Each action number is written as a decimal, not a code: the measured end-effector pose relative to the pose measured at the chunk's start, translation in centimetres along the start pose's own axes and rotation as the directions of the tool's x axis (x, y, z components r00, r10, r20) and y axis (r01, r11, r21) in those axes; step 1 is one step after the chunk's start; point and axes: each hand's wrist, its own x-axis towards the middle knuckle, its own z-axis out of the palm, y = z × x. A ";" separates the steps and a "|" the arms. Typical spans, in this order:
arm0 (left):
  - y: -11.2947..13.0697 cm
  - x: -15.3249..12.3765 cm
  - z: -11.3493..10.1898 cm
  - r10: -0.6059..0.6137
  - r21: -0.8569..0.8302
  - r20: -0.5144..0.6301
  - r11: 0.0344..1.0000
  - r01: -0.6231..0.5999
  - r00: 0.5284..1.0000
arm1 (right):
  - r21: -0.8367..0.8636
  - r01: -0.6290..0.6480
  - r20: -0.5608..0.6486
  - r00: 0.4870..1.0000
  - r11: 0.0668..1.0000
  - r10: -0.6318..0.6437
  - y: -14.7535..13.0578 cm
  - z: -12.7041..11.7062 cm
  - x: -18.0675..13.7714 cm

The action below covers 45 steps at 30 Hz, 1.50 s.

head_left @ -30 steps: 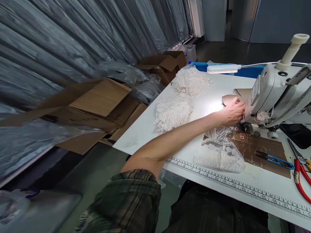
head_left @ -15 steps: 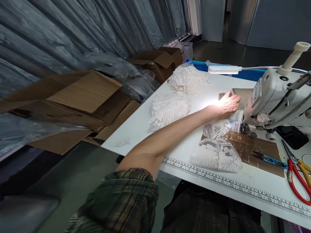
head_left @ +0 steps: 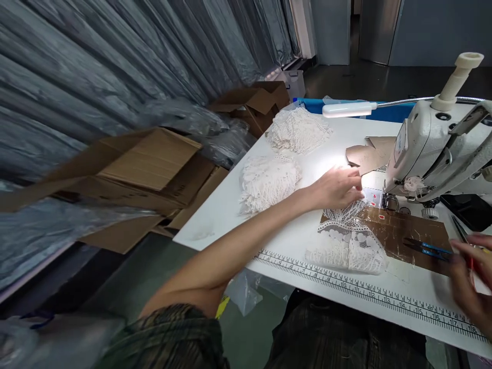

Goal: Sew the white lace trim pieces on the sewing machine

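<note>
My left hand [head_left: 338, 188] is beside the needle area of the white sewing machine [head_left: 417, 148], over the upper end of a white lace piece [head_left: 348, 246]. Its fingers are curled together; what they pinch, if anything, is hidden. The lace lies partly on a brown cardboard sheet [head_left: 434, 230] and partly on the white tabletop. At the right edge, my blurred right hand [head_left: 474, 271] has thumb and finger closed at the handle end of blue thread snips [head_left: 432, 249]. Red-handled scissors [head_left: 472, 266] are mostly covered by that hand.
Two lace piles [head_left: 269, 179] sit on the table's left side. Bent cardboard [head_left: 371, 156] lies behind the needle area, below a lamp [head_left: 349, 109]. A black phone-like object [head_left: 471, 210] is beside the machine. A ruler strip [head_left: 369, 292] follows the front edge; open cartons [head_left: 154, 159] stand left.
My left hand has come back from the cardboard behind the needle toward the lace. My right hand has entered from the right and reached the thread snips. The view has shifted slightly.
</note>
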 end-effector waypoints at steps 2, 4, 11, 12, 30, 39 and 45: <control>0.3 -1.1 0.7 0.054 -0.035 -0.004 0.998 -0.054 0.999 | -0.018 0.115 0.010 0.993 0.993 -0.115 -0.7 1.8 0.4; 0.7 -1.7 1.6 0.089 -0.027 -0.041 0.996 -0.090 0.995 | -0.055 0.167 0.101 0.982 0.984 -0.161 -1.1 2.9 0.9; 2.9 -1.3 3.4 0.319 0.012 -0.181 0.947 -0.322 0.930 | 0.117 0.091 0.231 0.966 0.989 -0.116 -1.7 3.6 4.1; 3.0 -1.3 3.3 0.333 0.029 -0.190 0.942 -0.333 0.924 | 0.133 0.106 0.241 0.961 0.985 -0.136 -1.9 3.8 4.5; 3.6 0.4 3.3 0.127 0.203 -0.056 0.973 -0.113 0.990 | -0.177 0.309 0.290 0.924 0.934 -0.250 -3.5 6.0 5.9; 3.2 1.2 3.7 0.114 0.189 -0.080 0.977 -0.097 0.990 | -0.372 0.207 0.522 0.853 0.905 0.020 -4.3 5.8 6.5; 2.7 1.0 4.3 0.139 0.162 -0.201 0.981 -0.107 0.970 | -0.443 0.111 0.574 0.798 0.890 0.186 -5.3 6.0 7.0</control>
